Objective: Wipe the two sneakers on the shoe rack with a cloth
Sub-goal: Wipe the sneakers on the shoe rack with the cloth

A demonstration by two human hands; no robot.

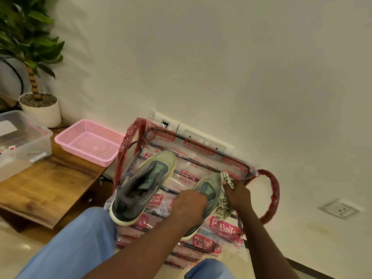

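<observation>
While the left hand (189,206) curls over the midfoot of the held sneaker (210,186) at centre-right of the frame, fingers wrapped round the upper to steady it, the right hand (238,195) pinches a bunched cloth (226,180) against that shoe's outer side, up near the toe. Neither hand is spread; each is closed on sth.

The cloth is thin, white w/ dark check lines, and limp. Part of it hangs down btw. the shoe and the right wrist, so it prob. needs bunching into a pad to rub w/ any pressure.

The held sneaker lies on the shoe rack (271,190), toe toward upper right of the frame, heel mostly hidden under the left forearm. The free sneaker (141,184) lies just left of it on the same tier, the two apart, its heel at the rack's lower-left edge beside a blue trouser knee (90,234).

Both shoes look light. The grey-green upper looks soft and likely gives under a push; the pale sole looks stiffer. Best hold, I'd judge, is midfoot or heel collar, as the left hand has it now. The rack is wrapped in clear, red-printed plastic that looks slick, so an unheld shoe could skate when wiped.

Further out: a pink basket (90,141) and a clear box (22,141) on a wooden table (50,184) at left, a potted plant (40,109) at upper left, and wall sockets (201,137) behind the rack.
</observation>
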